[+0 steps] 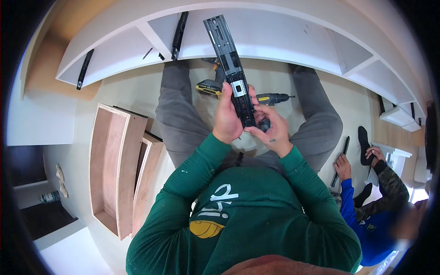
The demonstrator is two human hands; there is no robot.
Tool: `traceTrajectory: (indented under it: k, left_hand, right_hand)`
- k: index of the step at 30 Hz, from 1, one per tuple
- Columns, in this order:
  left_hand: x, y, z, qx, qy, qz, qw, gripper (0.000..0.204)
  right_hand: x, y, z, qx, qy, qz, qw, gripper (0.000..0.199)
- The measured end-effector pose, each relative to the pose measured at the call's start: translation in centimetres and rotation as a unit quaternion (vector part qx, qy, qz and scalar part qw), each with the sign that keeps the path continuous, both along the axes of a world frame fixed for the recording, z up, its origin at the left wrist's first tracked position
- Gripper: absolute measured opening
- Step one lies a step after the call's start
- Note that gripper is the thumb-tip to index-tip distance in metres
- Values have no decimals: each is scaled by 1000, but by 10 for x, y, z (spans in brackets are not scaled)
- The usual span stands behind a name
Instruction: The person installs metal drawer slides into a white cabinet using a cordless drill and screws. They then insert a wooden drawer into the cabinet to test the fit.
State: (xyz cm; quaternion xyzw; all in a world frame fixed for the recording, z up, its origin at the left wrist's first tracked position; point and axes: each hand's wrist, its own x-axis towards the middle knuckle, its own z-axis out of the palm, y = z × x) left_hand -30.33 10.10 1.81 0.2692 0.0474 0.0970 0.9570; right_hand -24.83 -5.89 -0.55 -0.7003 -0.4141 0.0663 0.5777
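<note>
Your left hand (228, 115) grips the black drawer slide (231, 68), which points toward twelve o'clock above your lap; your right hand (270, 129) pinches its lower end at four o'clock

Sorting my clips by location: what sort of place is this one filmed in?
Probably a room being fitted with cabinetry: an unfinished white cabinet carcass, loose plywood drawer boxes on the floor, and a cordless drill beyond the drawer slide held in both hands.

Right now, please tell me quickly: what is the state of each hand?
Left hand: closed around the black drawer slide rail.
Right hand: fingers pinching the lower end of the same rail.
</note>
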Motion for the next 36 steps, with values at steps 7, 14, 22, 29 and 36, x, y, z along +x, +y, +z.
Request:
traceTrajectory:
  k: [7, 14, 22, 29, 36]
  left_hand:
    - [1, -5, -7, 6, 43, 40, 998, 66]
    - [-4, -5, -3, 25, 28, 14, 999, 64]
    - [-16, -6, -16, 101, 63, 68, 991, 47]
    - [-16, -24, -16, 102, 77, -51, 990, 46]
    - [-8, -56, -18, 134, 116, -67, 982, 48]
  right_hand:
    - [-6, 0, 2, 13, 1, -2, 1000, 68]
    - [-7, -5, -9, 0, 45, 11, 999, 70]
    - [16, -62, 16, 4, -34, -130, 991, 43]
    - [119, -343, -38, -122, -71, -609, 780, 22]
    - [147, -483, -149, -486, 224, -479, 696, 63]
